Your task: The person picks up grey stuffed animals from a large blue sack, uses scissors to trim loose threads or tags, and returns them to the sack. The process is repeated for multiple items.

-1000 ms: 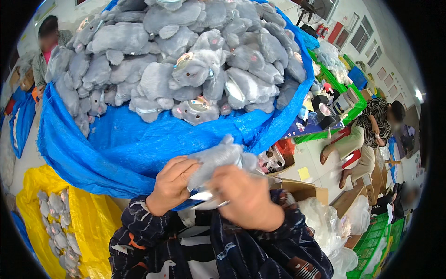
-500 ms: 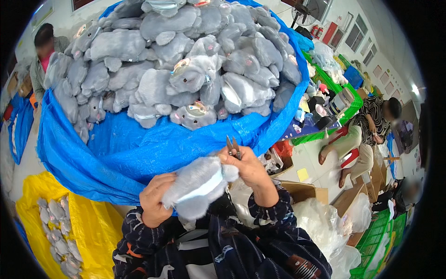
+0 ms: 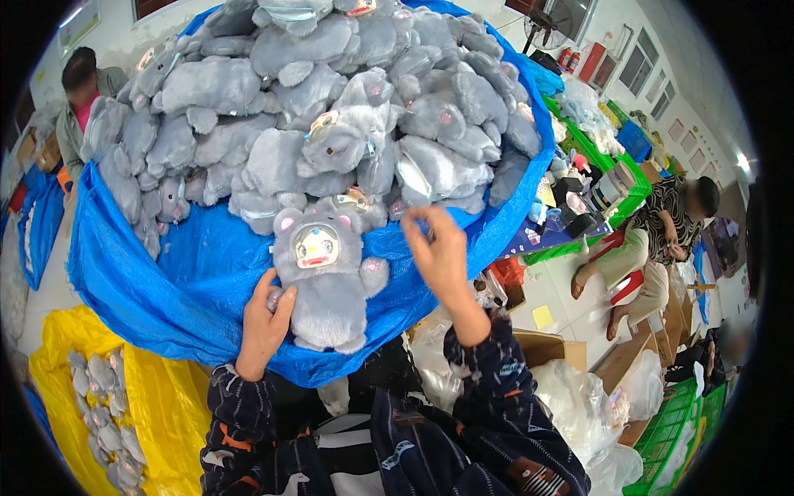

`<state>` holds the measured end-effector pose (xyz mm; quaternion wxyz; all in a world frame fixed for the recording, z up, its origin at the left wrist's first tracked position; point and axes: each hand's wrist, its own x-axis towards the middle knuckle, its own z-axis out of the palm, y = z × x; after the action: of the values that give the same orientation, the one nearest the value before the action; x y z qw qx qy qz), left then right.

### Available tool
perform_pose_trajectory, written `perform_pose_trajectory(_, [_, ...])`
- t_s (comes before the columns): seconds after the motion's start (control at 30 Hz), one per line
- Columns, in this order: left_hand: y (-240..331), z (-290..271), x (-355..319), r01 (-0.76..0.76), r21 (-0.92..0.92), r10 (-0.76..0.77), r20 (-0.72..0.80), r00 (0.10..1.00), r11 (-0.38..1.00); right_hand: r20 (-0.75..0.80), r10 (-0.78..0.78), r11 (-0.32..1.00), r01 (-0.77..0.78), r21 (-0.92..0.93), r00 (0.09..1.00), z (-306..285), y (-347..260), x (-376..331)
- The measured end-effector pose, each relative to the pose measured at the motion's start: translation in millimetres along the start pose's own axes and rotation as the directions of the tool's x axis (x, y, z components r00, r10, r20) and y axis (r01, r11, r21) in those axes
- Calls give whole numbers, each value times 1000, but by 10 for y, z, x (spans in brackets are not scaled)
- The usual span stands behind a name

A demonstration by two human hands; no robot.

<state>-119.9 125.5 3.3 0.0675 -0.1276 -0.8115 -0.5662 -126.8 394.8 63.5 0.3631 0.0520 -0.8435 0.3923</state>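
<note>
A grey plush bear point(image 3: 329, 298) with a doll-like printed face and pink inner ears is held upright, face toward me, at the near edge of the blue sheet. My left hand point(image 3: 266, 326) pinches its arm on the left side between thumb and fingers. To the right of the bear, apart from it, my right hand point(image 3: 440, 252) is raised with its fingers curled. A dark bit shows between those fingers, too small to make out. Beyond both hands lies a large heap of similar grey plush toys point(image 3: 331, 124).
A blue plastic sheet point(image 3: 215, 289) wraps the heap. At lower left, a yellow sheet point(image 3: 169, 405) holds more grey plush pieces. On the right are green crates point(image 3: 666, 434), a cardboard box point(image 3: 550, 347) and clear plastic bags point(image 3: 571, 397). Two people point(image 3: 674, 207) point(image 3: 83, 107) are nearby.
The plush bear has been turned from its back, with a white strip, to its face and moved forward. My right hand has let go of it; the snips seen there are no longer plain.
</note>
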Motion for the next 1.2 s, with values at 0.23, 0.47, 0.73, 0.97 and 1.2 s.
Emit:
perform_pose_trajectory(0.23, [-4, 44, -59, 164, -141, -149, 107, 983, 976, 32, 58, 835, -30, -549, 998, 312, 474, 585])
perform_pose_trajectory(0.47, [-85, 40, -186, 268, -286, -241, 126, 962, 920, -60, 318, 914, -290, 283, 946, -123, 37, 71])
perform_pose_trajectory(0.73, [-211, 55, -214, 324, -515, -261, 193, 946, 793, 311, 530, 736, -610, 293, 789, -231, -251, -913])
perform_pose_trajectory(0.97, [-214, 40, -280, 368, -592, -288, 230, 930, 717, 318, 537, 679, -624, 387, 781, 193, -198, -904])
perform_pose_trajectory(1.2, [-210, -104, -330, 447, -891, -198, 426, 883, 75, 194, 502, 750, -536, 388, 843, 168, -71, -1004])
